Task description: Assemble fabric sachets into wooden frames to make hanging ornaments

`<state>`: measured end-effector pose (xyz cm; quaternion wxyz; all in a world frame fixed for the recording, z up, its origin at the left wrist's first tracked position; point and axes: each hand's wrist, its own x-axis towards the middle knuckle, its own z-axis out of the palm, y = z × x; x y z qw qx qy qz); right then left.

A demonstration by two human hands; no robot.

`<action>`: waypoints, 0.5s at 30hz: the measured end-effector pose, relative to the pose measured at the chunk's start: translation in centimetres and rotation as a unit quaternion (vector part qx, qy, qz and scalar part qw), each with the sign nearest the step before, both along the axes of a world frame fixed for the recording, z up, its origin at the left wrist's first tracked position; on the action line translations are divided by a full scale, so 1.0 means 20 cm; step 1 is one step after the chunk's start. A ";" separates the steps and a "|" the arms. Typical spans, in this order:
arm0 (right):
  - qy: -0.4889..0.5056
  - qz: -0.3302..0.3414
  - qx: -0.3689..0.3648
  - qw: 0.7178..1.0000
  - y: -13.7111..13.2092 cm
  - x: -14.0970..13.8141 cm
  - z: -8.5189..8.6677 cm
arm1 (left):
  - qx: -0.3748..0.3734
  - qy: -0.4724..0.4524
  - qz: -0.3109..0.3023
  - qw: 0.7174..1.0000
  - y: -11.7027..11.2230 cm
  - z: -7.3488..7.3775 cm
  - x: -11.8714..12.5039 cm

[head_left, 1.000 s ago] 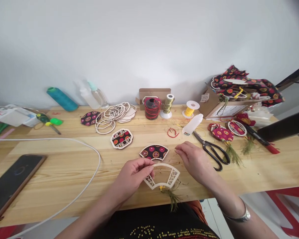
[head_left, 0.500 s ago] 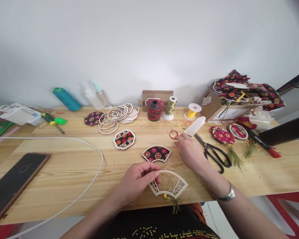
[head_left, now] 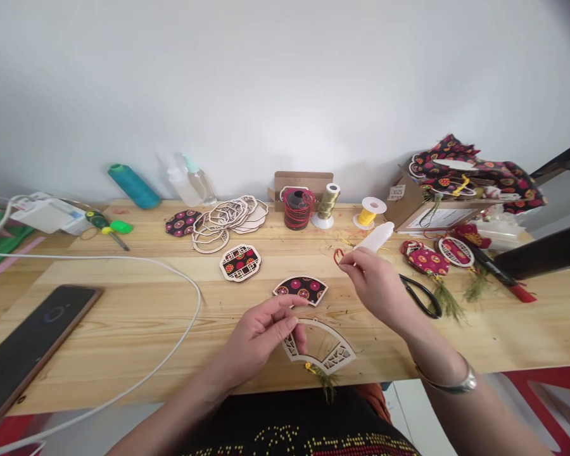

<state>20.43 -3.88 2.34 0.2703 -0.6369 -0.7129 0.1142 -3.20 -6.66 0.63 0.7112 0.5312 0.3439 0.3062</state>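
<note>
Between the thumb and fingers of my left hand is the left end of a fan-shaped wooden frame, whose middle is cut out. A green tassel with a yellow knot hangs at its lower edge. My right hand pinches a small loop of red cord, lifted above the table. Just beyond my left hand lies a fan-shaped piece covered in dark patterned fabric. Black-handled scissors lie partly hidden under my right hand and forearm, and a white glue bottle is behind that hand.
Cord spools stand along the wall beside a box of fabric pieces. Wooden frames are piled left of centre, near a fabric-covered ornament. A phone and a white cable lie at left.
My right hand has lifted the red cord loop from the table, now covering more of the scissors. My left index finger has stretched out while the frame stays in that hand.
</note>
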 end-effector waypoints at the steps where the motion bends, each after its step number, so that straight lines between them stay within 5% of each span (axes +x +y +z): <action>1: 0.062 0.019 -0.002 0.998 -0.02 0.02 0.04 | -0.008 -0.013 0.006 1.000 0.00 0.00 0.00; 8: 0.298 0.156 -0.151 0.930 -0.11 0.10 0.23 | -0.097 0.047 0.038 0.993 0.02 0.05 0.03; 15: 0.308 0.186 -0.203 0.911 -0.13 0.02 0.22 | -0.074 0.062 0.001 0.995 0.04 0.15 0.13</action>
